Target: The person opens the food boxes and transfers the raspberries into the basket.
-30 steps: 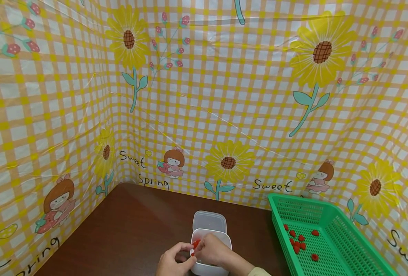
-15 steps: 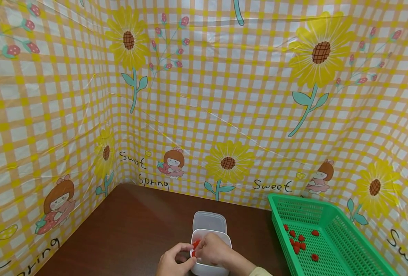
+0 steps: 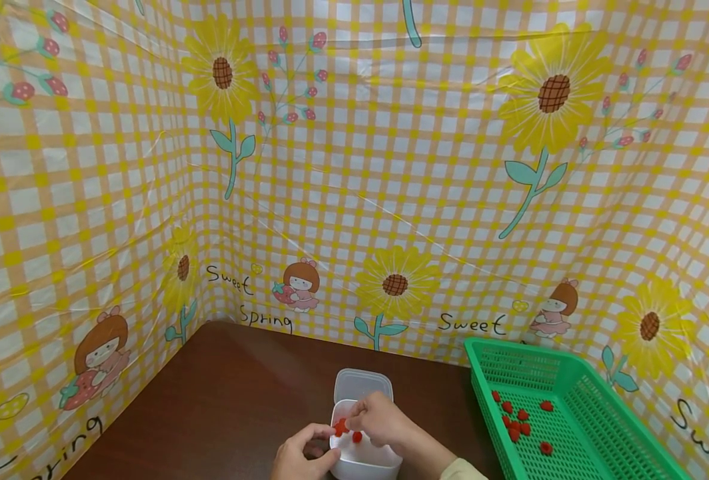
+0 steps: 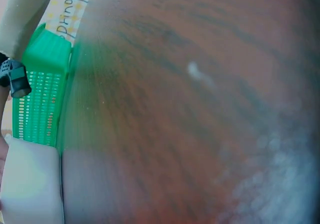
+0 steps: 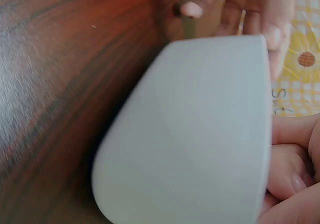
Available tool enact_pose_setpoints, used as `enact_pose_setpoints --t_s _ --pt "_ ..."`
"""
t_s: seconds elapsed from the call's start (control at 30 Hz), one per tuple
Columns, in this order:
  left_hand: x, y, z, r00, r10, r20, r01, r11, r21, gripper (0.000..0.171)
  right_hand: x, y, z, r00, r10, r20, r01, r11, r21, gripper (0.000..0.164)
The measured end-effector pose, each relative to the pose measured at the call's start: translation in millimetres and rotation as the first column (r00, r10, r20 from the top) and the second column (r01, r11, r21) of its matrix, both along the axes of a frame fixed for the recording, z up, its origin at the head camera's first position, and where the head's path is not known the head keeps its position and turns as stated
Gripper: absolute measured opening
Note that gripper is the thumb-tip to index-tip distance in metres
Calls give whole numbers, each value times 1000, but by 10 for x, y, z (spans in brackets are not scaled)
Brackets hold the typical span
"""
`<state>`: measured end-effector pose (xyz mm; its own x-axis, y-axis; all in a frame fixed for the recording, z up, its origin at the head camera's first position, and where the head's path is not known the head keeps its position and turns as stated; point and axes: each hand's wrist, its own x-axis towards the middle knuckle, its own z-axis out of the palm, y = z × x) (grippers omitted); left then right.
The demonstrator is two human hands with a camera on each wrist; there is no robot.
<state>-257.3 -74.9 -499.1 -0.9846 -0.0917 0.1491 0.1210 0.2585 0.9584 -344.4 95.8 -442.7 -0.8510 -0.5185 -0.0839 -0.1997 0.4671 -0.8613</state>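
Note:
A white plastic container (image 3: 363, 470) with a clear lid (image 3: 363, 383) hinged or leaning at its back stands in front of me. Inside it, a few red raspberries (image 3: 338, 430) cluster along the left wall, and a single raspberry (image 3: 357, 437) lies apart on the bottom. My left hand (image 3: 303, 453) grips the container's left rim with thumb and fingers. Over the container, my right hand (image 3: 381, 423) curls its fingers, the tips pinched right at the cluster's edge. The right wrist view shows the container's wall (image 5: 190, 129) hiding those fingertips.
A green slotted basket (image 3: 624, 413) stands to the right with several raspberries (image 3: 515, 427) toward its left side. The dark wood table (image 3: 234, 400) meets a yellow checked cloth (image 3: 342, 200) hung behind and at the sides.
My right hand has shifted up and to the right inside the container, uncovering the single raspberry on the bottom. The left hand has kept its place at the rim.

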Motion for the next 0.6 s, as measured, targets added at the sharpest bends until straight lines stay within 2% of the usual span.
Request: enact_pose_setpoints --t_s 0.17,0.4,0.6 --pt "-16 -1 11 999 3 35 -4 1000 18 30 -61 113 133 999 -28 26 28 1000 8 10" --pt "-10 13 28 999 23 28 -23 1000 4 29 -129 312 343 997 -77 8 77 997 16 11" --pt "-4 30 44 996 45 74 -46 999 20 27 -183 518 459 992 -124 11 124 992 8 13"
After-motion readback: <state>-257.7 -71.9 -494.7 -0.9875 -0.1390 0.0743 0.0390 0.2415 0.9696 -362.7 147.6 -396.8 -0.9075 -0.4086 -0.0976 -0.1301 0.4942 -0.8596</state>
